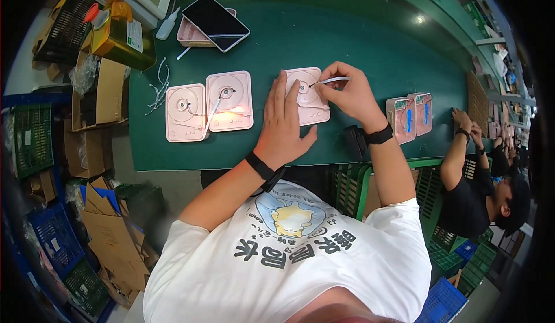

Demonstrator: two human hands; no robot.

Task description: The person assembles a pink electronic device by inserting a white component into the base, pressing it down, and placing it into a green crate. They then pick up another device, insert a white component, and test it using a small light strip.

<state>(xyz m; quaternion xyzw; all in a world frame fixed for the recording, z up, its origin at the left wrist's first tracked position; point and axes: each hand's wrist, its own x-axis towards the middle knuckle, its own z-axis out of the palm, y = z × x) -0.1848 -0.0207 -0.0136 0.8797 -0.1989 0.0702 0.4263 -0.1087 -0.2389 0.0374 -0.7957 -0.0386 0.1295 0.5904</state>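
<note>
A pink plastic panel (315,116) with a round centre and a row of small marks lies on the green table in front of me. My left hand (283,132) rests over its left side, fingers stretched out and thumb apart. In a pinch, my right hand (354,95) holds a slim white stick (336,80) whose dark thin tip points at the panel's round centre; its exact kind is unclear. Two similar pink panels (185,127) (236,82) lie to the left, with a white stick-like piece (214,108) across their adjoining edges.
A phone (217,21) sits on a pink case at the back left, near a small white bottle (168,24) and a yellow-green can (124,41). Two open pink cases (399,131) with blue parts lie right. A co-worker's hands (462,121) are farther right. Crates (49,236) stand left.
</note>
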